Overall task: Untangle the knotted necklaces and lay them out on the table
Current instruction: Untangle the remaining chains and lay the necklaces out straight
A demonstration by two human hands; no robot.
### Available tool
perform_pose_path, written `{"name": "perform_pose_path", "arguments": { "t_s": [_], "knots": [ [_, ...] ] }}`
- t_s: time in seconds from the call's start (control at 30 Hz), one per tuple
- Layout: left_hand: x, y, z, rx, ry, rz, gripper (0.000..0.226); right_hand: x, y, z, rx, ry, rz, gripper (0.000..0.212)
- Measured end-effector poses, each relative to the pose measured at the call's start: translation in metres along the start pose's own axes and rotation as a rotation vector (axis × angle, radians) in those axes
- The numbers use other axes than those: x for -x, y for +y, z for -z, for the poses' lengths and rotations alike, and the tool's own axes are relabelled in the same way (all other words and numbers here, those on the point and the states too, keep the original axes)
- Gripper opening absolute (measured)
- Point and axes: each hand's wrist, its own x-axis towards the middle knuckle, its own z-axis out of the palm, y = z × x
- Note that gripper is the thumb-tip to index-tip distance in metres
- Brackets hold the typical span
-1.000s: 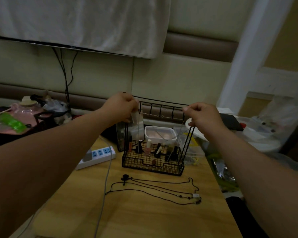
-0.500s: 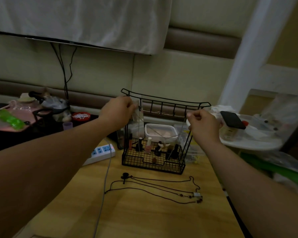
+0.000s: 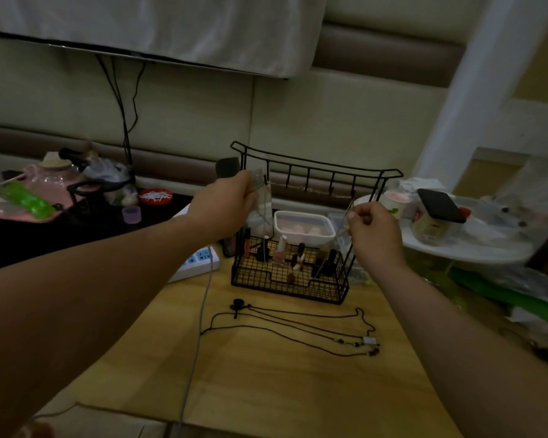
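Observation:
A black cord necklace [image 3: 298,330] with dark beads and a small silver clasp lies spread in long loops on the wooden table [image 3: 266,384]. Both hands are raised above the black wire rack [image 3: 290,273]. My left hand [image 3: 225,205] pinches a small clear plastic bag [image 3: 262,197] at its top. My right hand [image 3: 372,230] pinches a thin pale chain [image 3: 345,216] that runs down from its fingertips; the chain is faint and partly blurred against the rack.
The wire rack holds nail polish bottles and a clear lidded box [image 3: 304,226]. A white power strip [image 3: 196,263] and its grey cable [image 3: 196,343] lie left of the rack. A pink tray [image 3: 29,197] sits far left, a white round table [image 3: 465,248] with a phone far right.
Both hands have dropped lower in front of the rack. My right hand has drawn the thin chain away from the bag that my left hand holds. The camera has tilted down.

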Motion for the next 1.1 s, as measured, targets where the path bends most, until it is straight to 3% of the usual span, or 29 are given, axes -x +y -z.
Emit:
{"name": "perform_pose_path", "arguments": {
  "t_s": [0.3,0.47,0.57,0.73,0.83,0.97,1.03,1.1],
  "knots": [
    [0.011,0.006,-0.009,0.161,0.020,0.089,0.016,0.009,0.003,-0.001,-0.045,-0.057,-0.034,0.004],
    [0.057,0.013,-0.025,0.287,0.085,0.096,0.010,0.039,0.018,0.006,0.046,-0.124,-0.102,0.004],
    [0.097,0.026,-0.050,0.310,-0.124,0.032,0.007,0.071,0.032,0.010,0.163,-0.286,-0.097,0.008],
    [0.137,0.031,-0.097,0.027,-0.472,-0.127,0.013,0.117,0.062,0.012,0.405,-0.463,-0.048,0.007],
    [0.140,0.035,-0.109,-0.130,-0.547,-0.175,0.021,0.130,0.072,0.001,0.525,-0.595,0.005,0.014],
    [0.135,0.046,-0.117,-0.273,-0.557,-0.266,0.008,0.147,0.086,-0.007,0.505,-0.485,0.069,0.014],
    [0.136,0.049,-0.120,-0.262,-0.594,-0.283,0.009,0.153,0.090,-0.006,0.463,-0.449,0.097,0.016],
    [0.139,0.052,-0.119,-0.081,-0.614,-0.199,0.011,0.153,0.086,-0.008,0.452,-0.474,0.148,0.025]
  ]
}}
